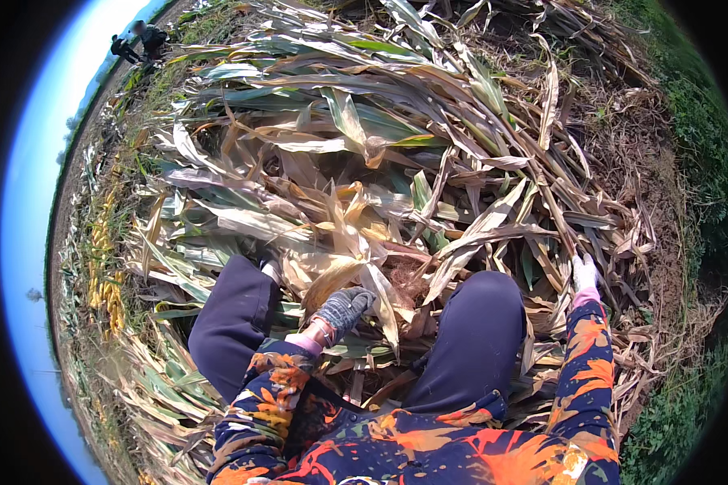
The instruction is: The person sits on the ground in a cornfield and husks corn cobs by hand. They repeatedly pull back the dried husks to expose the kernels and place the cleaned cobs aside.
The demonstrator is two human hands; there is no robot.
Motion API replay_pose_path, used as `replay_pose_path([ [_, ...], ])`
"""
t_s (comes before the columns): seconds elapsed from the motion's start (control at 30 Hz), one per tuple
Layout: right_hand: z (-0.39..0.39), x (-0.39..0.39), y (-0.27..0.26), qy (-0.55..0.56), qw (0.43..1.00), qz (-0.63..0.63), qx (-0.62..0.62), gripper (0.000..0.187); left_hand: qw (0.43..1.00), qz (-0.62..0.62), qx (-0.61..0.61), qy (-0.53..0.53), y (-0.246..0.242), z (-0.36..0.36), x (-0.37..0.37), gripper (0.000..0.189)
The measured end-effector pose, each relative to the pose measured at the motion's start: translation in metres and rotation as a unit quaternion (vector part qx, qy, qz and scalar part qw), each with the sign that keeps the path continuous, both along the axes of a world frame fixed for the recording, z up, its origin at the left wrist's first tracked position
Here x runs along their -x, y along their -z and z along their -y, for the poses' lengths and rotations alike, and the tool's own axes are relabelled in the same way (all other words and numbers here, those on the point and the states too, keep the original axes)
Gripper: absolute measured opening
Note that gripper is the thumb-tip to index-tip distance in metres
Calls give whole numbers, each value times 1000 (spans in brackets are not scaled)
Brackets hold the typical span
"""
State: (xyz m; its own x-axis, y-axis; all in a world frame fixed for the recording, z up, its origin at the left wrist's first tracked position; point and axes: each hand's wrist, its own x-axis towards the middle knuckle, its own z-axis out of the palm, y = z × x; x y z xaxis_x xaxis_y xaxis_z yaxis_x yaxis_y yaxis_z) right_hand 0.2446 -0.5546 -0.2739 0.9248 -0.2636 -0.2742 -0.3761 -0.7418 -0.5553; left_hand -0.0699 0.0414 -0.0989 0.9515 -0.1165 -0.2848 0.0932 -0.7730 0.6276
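Note:
My left hand (pixel 343 308), in a grey knitted glove, is curled into a fist between my knees. I see nothing sticking out of it, though its palm side is hidden. Just beyond it lie pale dry corn husks (pixel 355 257) and a tuft of brown corn silk (pixel 407 282). Far to the right, my right hand (pixel 584 273), in a whitish glove, is closed around the lower end of a corn stalk (pixel 555 206). That stalk slants away up and left among other cut stalks. The fingertips there are partly hidden by leaves.
A thick layer of cut corn stalks and leaves (pixel 315 91) spreads before me and under my legs. Yellow husked ears (pixel 104 267) lie in a row at left. Two people (pixel 142 41) are far off. Green plants (pixel 701 121) border the bare soil (pixel 661 170) at right.

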Motion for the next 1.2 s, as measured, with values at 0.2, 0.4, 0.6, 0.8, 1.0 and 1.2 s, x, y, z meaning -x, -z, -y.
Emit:
replay_pose_path([
  [0.2, -46, -4, -50, -55, 978, -136, 150, 73, 980, -98, 105, -139, 1, 8, -1, 39],
  [0.4, -70, 2, -96, -98, 958, -186, 197, 78, 966, -160, 138, -149, -7, 19, -10, 33],
  [0.6, -49, -15, -70, -120, 967, -187, 127, 61, 959, -188, 148, -149, -12, 28, -15, 33],
  [0.8, -41, -11, -40, -78, 995, -68, 8, 50, 957, -185, 161, -153, -8, 35, -19, 34],
  [1.0, -65, 18, -76, -39, 998, -51, -8, 41, 953, -192, 176, -151, -13, 34, -23, 33],
  [1.2, -79, 69, -123, -14, 999, 28, -24, 39, 969, -163, 145, -116, -21, 38, -28, 32],
])
